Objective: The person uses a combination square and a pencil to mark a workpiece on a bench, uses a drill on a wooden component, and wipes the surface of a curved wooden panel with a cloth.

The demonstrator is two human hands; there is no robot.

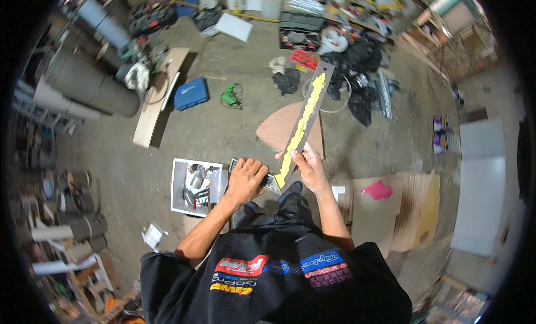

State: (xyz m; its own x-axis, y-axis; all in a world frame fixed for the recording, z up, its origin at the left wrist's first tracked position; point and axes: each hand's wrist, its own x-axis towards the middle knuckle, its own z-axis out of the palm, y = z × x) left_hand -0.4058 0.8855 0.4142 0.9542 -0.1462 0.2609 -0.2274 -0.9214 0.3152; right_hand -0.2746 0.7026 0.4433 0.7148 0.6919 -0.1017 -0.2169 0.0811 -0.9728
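Above my feet I hold a try square, its long grey blade [306, 121] slanting up and to the right, with a ragged bright yellow stripe along it and a small hole at the far end. My left hand [246, 180] is wrapped over the square's short dark stock [271, 183]. My right hand [306, 166] grips the blade low down, thumb on top; its other fingers are mostly hidden behind the blade. Beyond the square, a curved-edged piece of thin brown board [279, 126] lies on the floor, partly covered by the blade.
A white box [178, 204] of tools sits left of my feet. Farther off lie a blue case [191, 93], a green power tool [230, 96], a propped plank [146, 125] and black bags [360, 56]. Cardboard sheets [375, 223] with a pink scrap [377, 190] spread at right.
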